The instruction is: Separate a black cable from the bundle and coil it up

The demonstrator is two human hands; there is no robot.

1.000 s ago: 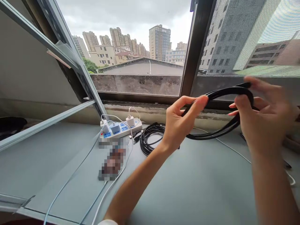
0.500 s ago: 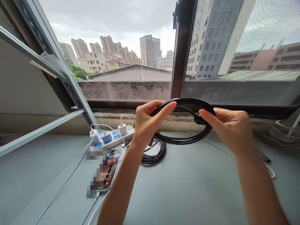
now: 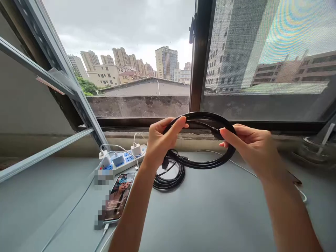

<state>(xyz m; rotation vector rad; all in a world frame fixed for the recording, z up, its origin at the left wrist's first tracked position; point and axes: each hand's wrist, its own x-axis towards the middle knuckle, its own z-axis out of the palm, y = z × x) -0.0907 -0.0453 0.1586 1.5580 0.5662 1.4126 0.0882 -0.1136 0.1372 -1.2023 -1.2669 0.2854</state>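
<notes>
A black cable (image 3: 207, 164), wound into a loose oval coil, hangs in the air between my two hands. My left hand (image 3: 164, 141) is closed round the coil's left side, thumb lying along the top. On the opposite side my right hand (image 3: 246, 143) pinches the coil, its thumb by a black plug end (image 3: 215, 133) inside the loop. Fingers partly hide this plug. Behind and below, a second black cable coil (image 3: 172, 183) rests on the grey table, partly covered by my left hand and forearm.
A white power strip (image 3: 124, 159) with chargers plugged in sits left on the grey table (image 3: 204, 217). A phone (image 3: 119, 197) on a charging cord lies before it. A metal frame (image 3: 81, 101) slants at left. A glass container (image 3: 315, 148) stands far right, below the window (image 3: 147, 105).
The view has tilted slightly upward and shifted a little. My right thumb has shifted slightly, and more of its fingertips show through the loop. Both hands keep hold of the coil.
</notes>
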